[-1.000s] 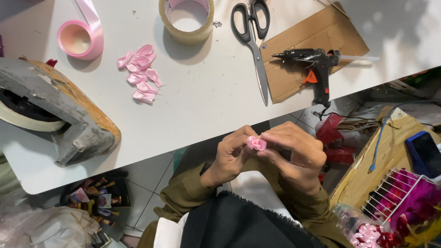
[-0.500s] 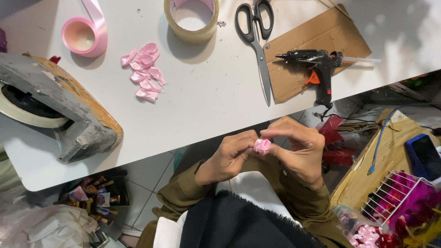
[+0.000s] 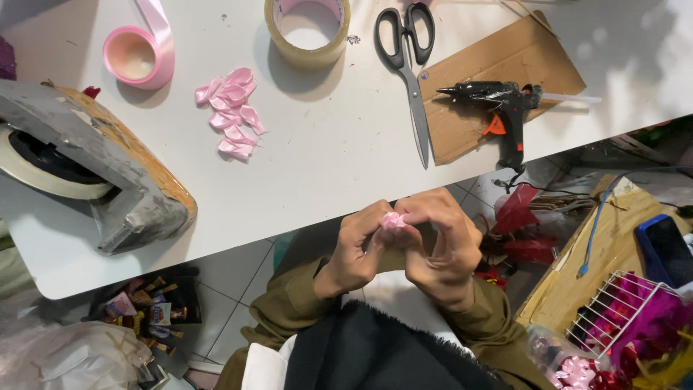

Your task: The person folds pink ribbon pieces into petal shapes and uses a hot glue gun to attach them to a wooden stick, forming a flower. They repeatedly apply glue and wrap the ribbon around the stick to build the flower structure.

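You are sitting in a small home craft corner, a makeshift workshop for ribbon decorations. The white surface (image 3: pixel 325 166) carries craft tools: black-handled scissors (image 3: pixel 408 54), a black hot glue gun (image 3: pixel 498 105) lying on a scrap of brown cardboard (image 3: pixel 520 61), a roll of clear packing tape (image 3: pixel 307 29), a spool of pink satin ribbon (image 3: pixel 133 56) and a heap of folded pink ribbon petals (image 3: pixel 232 112). A large tape dispenser (image 3: pixel 94 173) sits at your left. The floor is tiled (image 3: pixel 231 282), and a white wire basket (image 3: pixel 621 318) of magenta and red trimmings stands beside a cardboard box (image 3: pixel 577 260).
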